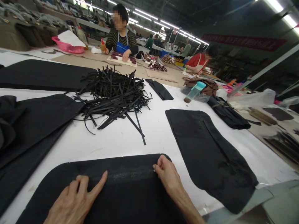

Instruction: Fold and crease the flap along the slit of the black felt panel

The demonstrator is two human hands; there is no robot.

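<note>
A black panel point(137, 199) with rounded corners lies on the white tabletop in front of me, a pale smudged strip running across its upper part. My left hand point(72, 199) rests on the panel's left side, thumb stretched out toward the strip and fingers apart, holding nothing. At the strip's right end, my right hand point(169, 175) is closed in a pinch near the panel's upper right corner. A tiny whitish bit shows at its fingertips, too small to name.
Beyond the panel lies a heap of narrow black strips point(116, 93). Black pieces with a slit point(210, 146) are stacked at right; more black material point(46, 121) is at left. A bottle with a turquoise lid point(195, 91) lies farther back. A co-worker point(122, 37) works across the table.
</note>
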